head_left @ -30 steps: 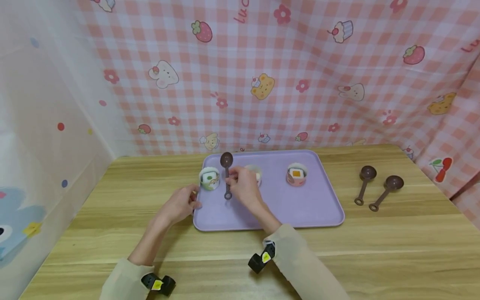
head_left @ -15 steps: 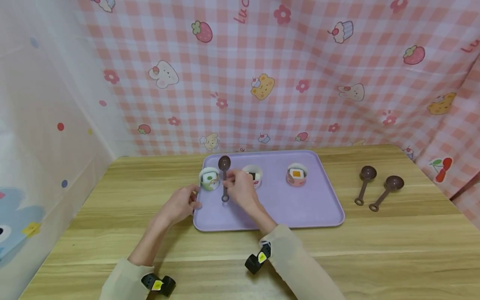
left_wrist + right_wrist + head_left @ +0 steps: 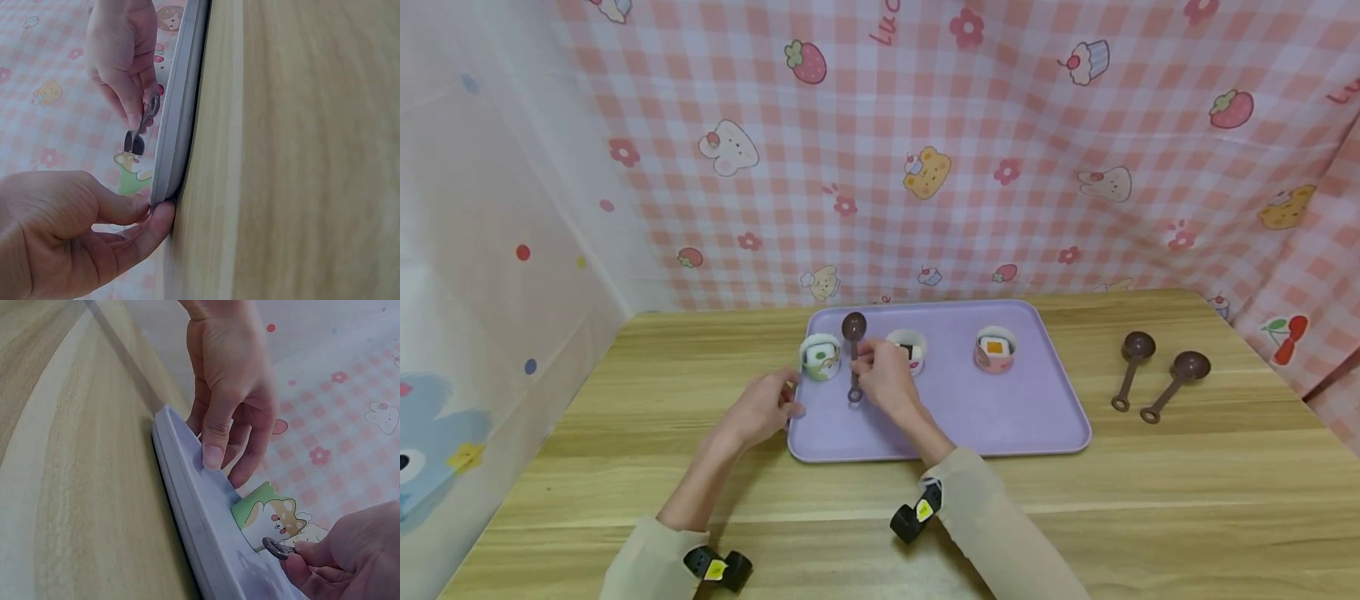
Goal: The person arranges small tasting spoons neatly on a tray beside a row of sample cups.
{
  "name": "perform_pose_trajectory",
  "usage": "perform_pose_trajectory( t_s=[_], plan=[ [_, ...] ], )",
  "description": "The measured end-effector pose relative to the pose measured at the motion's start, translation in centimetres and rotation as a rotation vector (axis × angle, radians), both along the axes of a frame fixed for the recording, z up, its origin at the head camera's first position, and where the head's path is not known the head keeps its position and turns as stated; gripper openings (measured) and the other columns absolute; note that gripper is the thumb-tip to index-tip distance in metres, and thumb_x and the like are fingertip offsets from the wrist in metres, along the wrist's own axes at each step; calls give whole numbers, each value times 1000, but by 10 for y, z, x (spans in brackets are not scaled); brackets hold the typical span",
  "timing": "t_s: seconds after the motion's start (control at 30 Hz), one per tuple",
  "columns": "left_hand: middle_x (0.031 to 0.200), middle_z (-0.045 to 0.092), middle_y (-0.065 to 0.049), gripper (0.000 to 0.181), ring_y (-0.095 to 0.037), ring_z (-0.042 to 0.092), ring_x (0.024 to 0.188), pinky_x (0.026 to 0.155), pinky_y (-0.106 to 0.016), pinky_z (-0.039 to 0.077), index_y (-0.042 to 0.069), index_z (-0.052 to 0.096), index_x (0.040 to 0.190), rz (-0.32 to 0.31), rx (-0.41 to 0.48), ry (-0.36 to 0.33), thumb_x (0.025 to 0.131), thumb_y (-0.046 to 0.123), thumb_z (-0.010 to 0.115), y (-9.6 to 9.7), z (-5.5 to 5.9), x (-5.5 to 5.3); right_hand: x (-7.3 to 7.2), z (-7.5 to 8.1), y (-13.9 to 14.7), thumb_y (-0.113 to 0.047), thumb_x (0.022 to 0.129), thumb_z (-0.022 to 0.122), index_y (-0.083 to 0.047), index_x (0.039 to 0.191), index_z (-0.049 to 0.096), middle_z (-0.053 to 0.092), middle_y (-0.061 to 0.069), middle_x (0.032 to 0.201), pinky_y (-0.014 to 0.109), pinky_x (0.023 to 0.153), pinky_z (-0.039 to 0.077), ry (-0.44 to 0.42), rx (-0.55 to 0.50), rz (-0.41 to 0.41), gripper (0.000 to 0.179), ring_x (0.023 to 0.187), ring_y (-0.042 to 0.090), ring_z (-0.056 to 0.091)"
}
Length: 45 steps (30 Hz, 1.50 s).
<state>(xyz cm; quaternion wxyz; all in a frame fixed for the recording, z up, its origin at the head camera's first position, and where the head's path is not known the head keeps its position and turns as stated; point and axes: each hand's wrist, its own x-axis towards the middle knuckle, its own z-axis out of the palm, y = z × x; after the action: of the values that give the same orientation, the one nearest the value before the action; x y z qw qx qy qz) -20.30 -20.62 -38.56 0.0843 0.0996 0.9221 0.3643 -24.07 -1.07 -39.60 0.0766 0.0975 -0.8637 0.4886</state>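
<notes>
While the right hand (image 3: 886, 377) is pinching the handle of a dark brown spoon (image 3: 853, 332), the left hand (image 3: 762, 407) is gripping the left rim of a lilac tray (image 3: 1000, 417) between thumb and fingers. The dark brown spoon is pointing its bowl toward the far side, and its ring end is hanging above the tray on the near side. Just to its left, a green cup (image 3: 824, 371) is holding a white block (image 3: 821, 354) with a green mark; to its right, partly hidden by the right hand, a pale cup (image 3: 920, 357) is holding a black-and-white piece (image 3: 907, 352). Farther right, a pink cup (image 3: 995, 363) is holding an orange-topped block (image 3: 996, 347). Beyond the tray's right side, a second spoon (image 3: 1138, 346) and a third spoon (image 3: 1191, 365) are lying on the wooden table (image 3: 662, 375), their bowls pointing toward the far side. Behind the table, a checked cloth (image 3: 850, 125) is hanging.
</notes>
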Motion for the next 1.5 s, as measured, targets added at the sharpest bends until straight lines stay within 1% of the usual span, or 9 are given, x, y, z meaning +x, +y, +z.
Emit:
perform_pose_trajectory(
  t_s=[0.13,0.33,0.5,0.67,0.93,1.17,1.33,1.5],
  plan=[
    [92,61,-18,40,-24,61,78,64,-32,59,-16,51,130,-1,-6,7,93,-9,64,0,0,0,-1,-1,0,4,89,71,9,101,70,73,16,85,27,63,57,36,32,-6,13,76,23,69],
    [91,61,-18,41,-24,61,77,64,-32,58,-16,51,130,-6,-17,20,93,-8,64,1,1,0,-3,-1,-1,3,89,72,7,95,71,71,12,80,30,64,55,72,107,-12,7,72,22,66],
    [91,61,-17,42,-23,61,76,64,-32,58,-16,50,131,-7,-14,17,93,-8,65,1,1,0,-3,-3,-3,3,88,72,5,88,69,68,12,77,33,64,54,79,161,-5,4,71,23,64],
    [90,61,-18,41,-24,61,76,64,-32,58,-17,50,130,-15,-4,20,92,-9,65,2,2,2,-3,-5,-4,2,88,73,4,87,69,67,11,76,34,67,55,80,212,-9,5,72,24,64],
    [89,61,-18,41,-23,61,75,63,-32,58,-16,51,130,-15,-5,21,92,-9,65,2,2,2,-5,-9,-4,3,86,74,5,85,68,65,10,73,31,63,53,91,229,1,6,68,23,62],
    [89,61,-18,39,-23,61,75,64,-32,58,-16,51,128,-11,-10,11,93,-9,64,1,1,0,-3,-8,-4,2,87,74,5,84,69,65,9,73,29,61,51,69,224,16,6,67,21,61],
    [90,61,-18,39,-24,61,76,64,-32,58,-16,51,129,-8,-10,7,93,-9,64,1,1,0,-3,-8,-4,1,87,75,4,83,69,67,12,76,29,63,53,67,226,18,7,70,23,64],
    [90,61,-18,39,-23,61,76,64,-32,58,-16,51,129,-9,-9,8,92,-9,64,0,1,0,-3,-7,-4,0,89,74,5,85,70,69,15,80,31,64,54,33,230,22,8,74,25,65]
  ],
)
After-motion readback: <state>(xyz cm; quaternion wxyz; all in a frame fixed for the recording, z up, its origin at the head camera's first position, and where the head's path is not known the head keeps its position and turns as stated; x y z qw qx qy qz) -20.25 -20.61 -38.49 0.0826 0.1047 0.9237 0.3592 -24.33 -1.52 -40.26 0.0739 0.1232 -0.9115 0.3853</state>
